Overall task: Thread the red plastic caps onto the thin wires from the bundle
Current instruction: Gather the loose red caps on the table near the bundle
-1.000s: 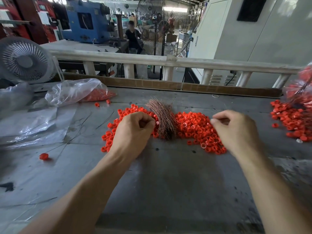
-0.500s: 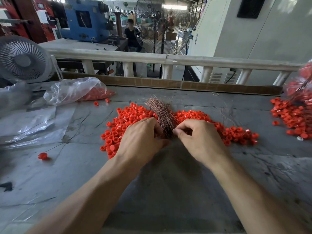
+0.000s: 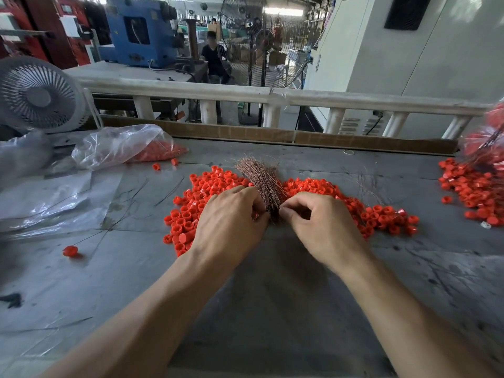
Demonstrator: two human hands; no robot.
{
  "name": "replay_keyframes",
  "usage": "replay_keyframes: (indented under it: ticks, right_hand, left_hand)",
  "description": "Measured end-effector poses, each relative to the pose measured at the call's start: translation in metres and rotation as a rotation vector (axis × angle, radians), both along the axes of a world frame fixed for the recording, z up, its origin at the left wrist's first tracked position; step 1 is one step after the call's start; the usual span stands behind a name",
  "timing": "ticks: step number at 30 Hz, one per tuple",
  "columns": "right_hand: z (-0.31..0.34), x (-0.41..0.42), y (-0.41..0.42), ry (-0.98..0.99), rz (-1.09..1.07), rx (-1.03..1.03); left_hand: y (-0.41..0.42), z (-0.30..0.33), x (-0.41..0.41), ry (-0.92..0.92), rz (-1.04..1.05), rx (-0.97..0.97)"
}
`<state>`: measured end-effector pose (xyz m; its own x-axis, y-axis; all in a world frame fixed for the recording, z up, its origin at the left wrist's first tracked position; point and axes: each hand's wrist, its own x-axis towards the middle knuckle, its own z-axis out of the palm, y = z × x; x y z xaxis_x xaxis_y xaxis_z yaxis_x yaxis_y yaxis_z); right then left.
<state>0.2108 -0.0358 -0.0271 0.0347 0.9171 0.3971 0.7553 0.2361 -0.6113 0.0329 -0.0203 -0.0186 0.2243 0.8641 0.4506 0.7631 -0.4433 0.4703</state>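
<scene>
The bundle of thin wires [image 3: 261, 184] lies on the grey table [image 3: 272, 309] in the middle of a spread of red plastic caps [image 3: 207, 192], its splayed tips pointing away from the person. The left hand [image 3: 231, 222] sits just left of the bundle's near end, fingers curled in against it; whether they pinch a wire or a cap is hidden. The right hand [image 3: 321, 227] sits just right of the same end, thumb and forefinger pressed together at the wires, though what they hold is too fine to tell. Left of the bundle a clear plastic bag [image 3: 122, 145] holds more caps, and a single cap on a wire [image 3: 70, 251] lies nearer the person. Far right of the bundle lies a second heap of caps [image 3: 471, 189]. Beyond the bag stands a white fan [image 3: 38, 94]. No writing is readable anywhere.
</scene>
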Motion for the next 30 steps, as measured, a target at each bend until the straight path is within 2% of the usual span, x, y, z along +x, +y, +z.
replay_keyframes:
  ticks: [8,14,16,20,23,26,30]
  right_hand:
    - [0.004,-0.005,-0.003,0.207,0.234,-0.033]
    - [0.007,-0.007,-0.001,0.353,0.217,0.072]
    - [0.008,-0.005,0.0,0.454,0.184,0.071]
    - [0.013,0.0,-0.001,0.783,0.144,0.118]
    - [0.018,0.005,-0.001,0.953,0.086,0.186]
    - [0.023,0.01,-0.001,1.064,0.012,0.223]
    - [0.025,0.016,-0.002,1.106,-0.067,0.193]
  left_hand:
    - [-0.01,0.003,0.004,-0.153,-0.128,0.108]
    - [-0.007,0.004,0.001,-0.386,-0.138,0.118]
    - [-0.004,0.007,-0.003,-0.405,-0.089,0.128]
    - [0.006,0.007,-0.019,-0.289,0.099,0.051]
    - [0.011,0.006,-0.027,-0.156,0.22,-0.032]
    - [0.01,0.007,-0.032,-0.056,0.237,-0.052]
    - [0.006,0.008,-0.033,0.05,0.213,-0.137]
